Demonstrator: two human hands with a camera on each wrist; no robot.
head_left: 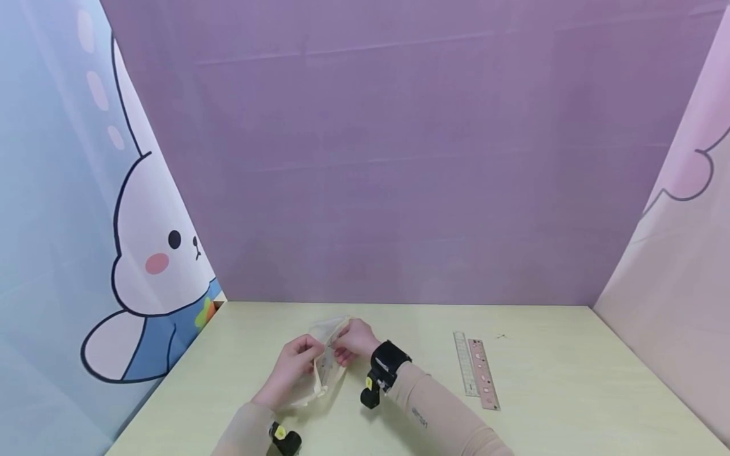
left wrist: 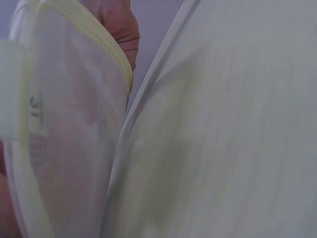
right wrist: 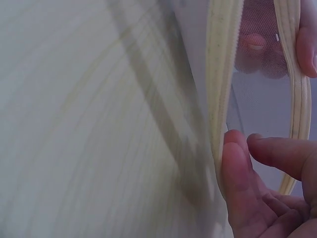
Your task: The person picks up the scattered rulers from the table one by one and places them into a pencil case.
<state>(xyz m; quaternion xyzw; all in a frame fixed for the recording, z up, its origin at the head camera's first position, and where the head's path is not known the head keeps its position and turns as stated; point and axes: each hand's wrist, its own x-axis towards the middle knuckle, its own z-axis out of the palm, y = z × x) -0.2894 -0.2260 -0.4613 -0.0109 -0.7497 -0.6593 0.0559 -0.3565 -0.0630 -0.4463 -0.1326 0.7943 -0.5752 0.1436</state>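
Well left of the pink ruler (head_left: 484, 375), the mesh bag (head_left: 324, 370) stretches between our two grips: our left hand (head_left: 294, 364), farther from the ruler, pinches its edging, and our right hand (head_left: 357, 340), nearer, holds the edging too.

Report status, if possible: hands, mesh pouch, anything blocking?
Left hand, right hand gripping mesh pouch. Pouch edges parted. Clear ruler, pink ruler aside, not blocking.

Pale table (head_left: 559, 392) beneath clear ruler (head_left: 465, 364) and pink strip (head_left: 484, 374).
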